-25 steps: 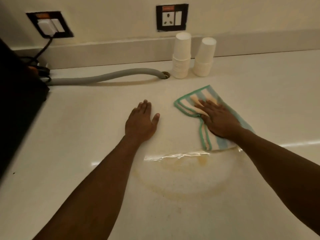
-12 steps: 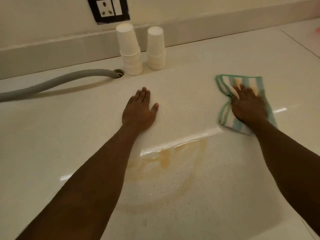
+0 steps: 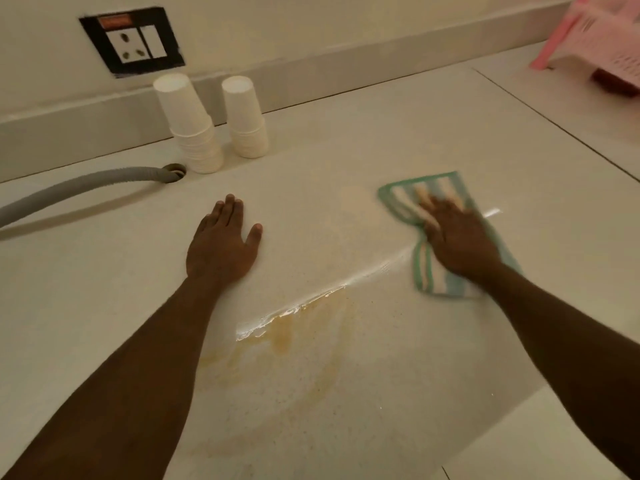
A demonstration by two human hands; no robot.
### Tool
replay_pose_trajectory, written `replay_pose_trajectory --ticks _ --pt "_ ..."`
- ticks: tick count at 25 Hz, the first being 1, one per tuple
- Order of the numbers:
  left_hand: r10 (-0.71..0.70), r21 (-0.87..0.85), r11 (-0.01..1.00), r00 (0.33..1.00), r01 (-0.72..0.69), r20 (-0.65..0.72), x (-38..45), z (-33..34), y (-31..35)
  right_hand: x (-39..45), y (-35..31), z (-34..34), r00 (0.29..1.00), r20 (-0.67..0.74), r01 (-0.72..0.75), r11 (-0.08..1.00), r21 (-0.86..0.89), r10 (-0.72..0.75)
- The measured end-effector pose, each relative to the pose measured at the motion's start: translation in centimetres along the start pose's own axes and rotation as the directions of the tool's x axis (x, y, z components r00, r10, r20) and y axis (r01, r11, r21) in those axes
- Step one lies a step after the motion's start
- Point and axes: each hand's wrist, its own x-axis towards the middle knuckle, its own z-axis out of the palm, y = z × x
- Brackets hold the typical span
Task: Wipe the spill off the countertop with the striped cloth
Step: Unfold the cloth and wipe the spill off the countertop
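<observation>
The striped cloth (image 3: 408, 197), green-edged with blue, white and orange stripes, lies crumpled on the pale countertop (image 3: 363, 140) at the right. My right hand (image 3: 457, 237) presses flat on top of it, fingers spread, covering its middle. A brownish spill (image 3: 287, 341) smears the counter nearer me, left of the cloth, with a shiny wet edge along its far side. My left hand (image 3: 221, 244) rests flat and bare on the counter, just beyond the spill.
Two stacks of upturned white paper cups (image 3: 188, 123) (image 3: 245, 117) stand by the back wall. A grey hose (image 3: 79, 188) runs from the left into a counter hole. A wall socket (image 3: 133, 41) sits above. A pink basket (image 3: 595, 32) is at far right.
My right hand slid the cloth to the right, away from the spill, and then slightly back left. The view has swung right. My left hand stays planted.
</observation>
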Motion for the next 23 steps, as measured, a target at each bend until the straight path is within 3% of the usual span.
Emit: replay_pose_trajectory --ticks 2,3,7,11,13,15,18,20,23 --pt "-0.002 0.005 1.0 1.0 0.002 -0.015 0.0 0.2 0.0 3.2 0.6 -0.4 0.967 0.043 -0.252 0.968 0.0 0.251" --pt "0.002 0.002 1.0 1.0 -0.002 -0.017 0.0 0.3 -0.1 4.3 -1.2 -0.1 0.965 0.053 -0.255 0.967 -0.014 0.256" --pt "0.018 0.013 1.0 1.0 -0.018 -0.005 0.0 0.0 -0.2 2.1 -11.1 1.7 0.995 0.082 0.045 0.998 0.043 -0.048" --pt "0.007 0.023 1.0 1.0 -0.007 0.006 0.0 -0.1 -0.2 -6.6 -10.3 1.3 0.94 0.118 0.316 0.947 0.058 -0.321" --pt "0.012 0.025 1.0 1.0 -0.012 -0.003 -0.1 0.0 -0.2 -7.4 -6.0 0.8 0.966 0.073 0.246 0.969 0.032 -0.248" --pt "0.015 0.025 1.0 1.0 -0.015 -0.002 0.0 0.2 -0.2 -5.4 -3.0 0.4 0.999 0.028 0.045 0.999 0.017 -0.046" --pt "0.02 0.034 0.999 1.0 -0.02 -0.001 0.1 0.3 -0.3 -0.8 -4.6 0.5 0.985 0.058 -0.163 0.986 0.029 0.161" --pt "0.016 0.031 0.999 1.0 -0.016 0.0 0.2 0.2 -0.2 0.4 -8.3 0.9 0.991 0.079 -0.108 0.993 0.044 0.105" --pt "0.017 0.025 1.0 1.0 -0.017 0.007 0.2 0.1 -0.1 -3.3 -12.9 1.8 0.987 0.094 0.122 0.991 0.057 -0.127"
